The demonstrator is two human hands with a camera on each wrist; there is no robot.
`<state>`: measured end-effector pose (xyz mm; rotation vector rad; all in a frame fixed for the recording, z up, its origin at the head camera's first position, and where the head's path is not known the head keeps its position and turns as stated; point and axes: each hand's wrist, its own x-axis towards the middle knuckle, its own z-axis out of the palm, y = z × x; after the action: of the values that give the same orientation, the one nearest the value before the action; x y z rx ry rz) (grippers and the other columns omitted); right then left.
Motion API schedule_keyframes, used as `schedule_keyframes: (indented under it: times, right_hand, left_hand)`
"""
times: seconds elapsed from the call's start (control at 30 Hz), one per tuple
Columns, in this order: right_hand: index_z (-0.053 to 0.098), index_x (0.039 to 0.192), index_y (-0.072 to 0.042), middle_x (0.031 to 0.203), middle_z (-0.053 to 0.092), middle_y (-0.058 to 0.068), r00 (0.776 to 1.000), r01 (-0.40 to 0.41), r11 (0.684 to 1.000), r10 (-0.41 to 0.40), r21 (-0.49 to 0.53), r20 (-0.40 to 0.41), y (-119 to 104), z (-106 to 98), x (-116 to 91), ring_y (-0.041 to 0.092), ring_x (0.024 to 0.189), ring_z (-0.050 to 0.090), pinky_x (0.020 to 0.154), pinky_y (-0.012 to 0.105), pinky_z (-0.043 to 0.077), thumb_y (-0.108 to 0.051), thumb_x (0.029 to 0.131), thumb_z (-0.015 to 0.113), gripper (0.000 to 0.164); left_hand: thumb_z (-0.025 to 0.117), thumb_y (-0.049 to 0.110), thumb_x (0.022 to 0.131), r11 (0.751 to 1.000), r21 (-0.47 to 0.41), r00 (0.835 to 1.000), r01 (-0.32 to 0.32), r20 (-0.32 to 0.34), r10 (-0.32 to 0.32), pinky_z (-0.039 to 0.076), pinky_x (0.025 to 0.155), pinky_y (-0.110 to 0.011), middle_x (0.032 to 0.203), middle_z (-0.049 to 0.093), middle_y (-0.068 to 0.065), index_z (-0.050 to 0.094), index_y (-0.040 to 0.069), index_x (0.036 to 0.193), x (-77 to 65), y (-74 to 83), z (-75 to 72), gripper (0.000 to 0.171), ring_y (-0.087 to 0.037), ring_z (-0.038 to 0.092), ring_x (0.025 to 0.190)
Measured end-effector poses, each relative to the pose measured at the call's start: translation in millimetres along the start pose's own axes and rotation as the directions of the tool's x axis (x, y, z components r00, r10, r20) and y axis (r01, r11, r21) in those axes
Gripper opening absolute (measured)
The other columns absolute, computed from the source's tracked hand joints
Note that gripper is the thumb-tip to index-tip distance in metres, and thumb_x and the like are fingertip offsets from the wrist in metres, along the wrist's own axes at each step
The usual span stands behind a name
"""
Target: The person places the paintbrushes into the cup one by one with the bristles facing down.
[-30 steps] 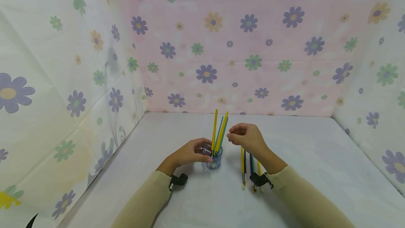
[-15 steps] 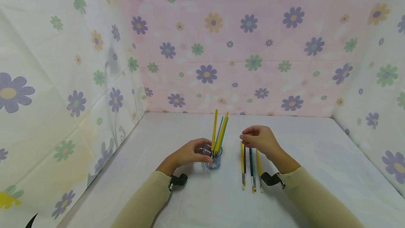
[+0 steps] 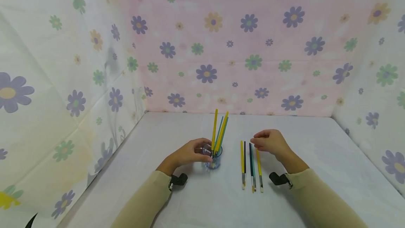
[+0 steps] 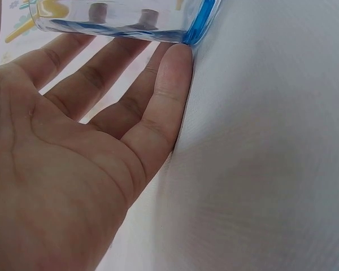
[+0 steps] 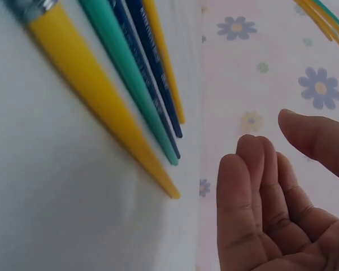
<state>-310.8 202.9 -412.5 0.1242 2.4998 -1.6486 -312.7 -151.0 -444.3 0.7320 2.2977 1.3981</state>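
Observation:
My left hand (image 3: pixel 186 153) holds a small clear bluish glass (image 3: pixel 213 164), thumb in front and fingers behind it. Several yellow and green paintbrushes (image 3: pixel 214 129) stand in the glass, handles up. In the left wrist view, the fingertips touch the glass (image 4: pixel 110 27). My right hand (image 3: pixel 273 141) hovers with nothing in it, just beyond the handle end of a yellow paintbrush (image 3: pixel 259 166) on the table. To its left lie a green brush (image 3: pixel 253 164), navy brushes (image 3: pixel 245 157) and another yellow paintbrush (image 3: pixel 242 157), bristles toward me. The right wrist view shows the thumb and fingers apart.
A white-covered table (image 3: pixel 177 200) bears everything. Behind it hangs a pink flowered cloth (image 3: pixel 234 94), with pale flowered cloth (image 3: pixel 57 122) at the left side and more at the right. Dark wrist cameras (image 3: pixel 179 179) sit at both sleeves.
My right hand has moved from beside the glass to the right, over the handle ends of the lying brushes, and now stands at the rightmost one. The left hand and glass have stayed still.

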Motion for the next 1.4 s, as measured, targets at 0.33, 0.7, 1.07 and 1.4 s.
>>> schedule_keyframes:
  times: [0.33,0.7,1.07,1.4]
  right_hand:
    - [0.067,0.123,-0.003,0.117,0.069,0.015,0.994,-0.106,0.989,0.104,-0.104,-0.020,13,-9,3,0.022,0.092,0.069,0.078,0.030,0.062,-0.029,0.091,0.081,0.043]
    - [0.072,0.111,-0.003,0.096,0.071,0.010,0.995,-0.098,0.973,0.103,-0.211,0.013,21,-16,1,0.020,0.079,0.066,0.068,0.028,0.059,-0.031,0.087,0.084,0.038]
    - [0.072,0.104,-0.001,0.083,0.074,0.008,0.993,-0.103,0.956,0.115,-0.276,0.028,27,-7,3,0.017,0.070,0.069,0.063,0.028,0.059,-0.029,0.081,0.090,0.040]
    - [0.073,0.096,-0.003,0.080,0.074,0.007,0.989,-0.130,0.930,0.147,-0.343,0.025,29,-6,6,0.017,0.068,0.069,0.061,0.026,0.058,-0.032,0.075,0.094,0.042]
  left_hand:
    - [0.085,0.038,0.086,1.000,0.004,1.000,0.009,-0.006,-0.009,0.049,0.111,-0.047,0.128,0.068,0.003,0.059,0.028,0.135,-0.3,0.9,1.0,0.056,-0.016,0.068,0.117]
    - [0.085,0.040,0.086,1.000,0.009,1.000,0.002,0.002,-0.002,0.050,0.110,-0.047,0.128,0.068,0.003,0.060,0.027,0.134,1.5,5.1,1.1,0.056,-0.016,0.068,0.116]
    - [0.085,0.040,0.085,1.000,0.012,1.000,0.020,-0.011,-0.020,0.050,0.110,-0.048,0.126,0.068,0.003,0.060,0.029,0.134,-1.8,2.4,1.3,0.056,-0.017,0.068,0.116]
    - [0.085,0.041,0.086,1.000,0.019,1.000,0.017,-0.011,-0.017,0.049,0.110,-0.050,0.126,0.068,0.003,0.060,0.028,0.135,-0.9,2.4,1.2,0.057,-0.017,0.068,0.116]
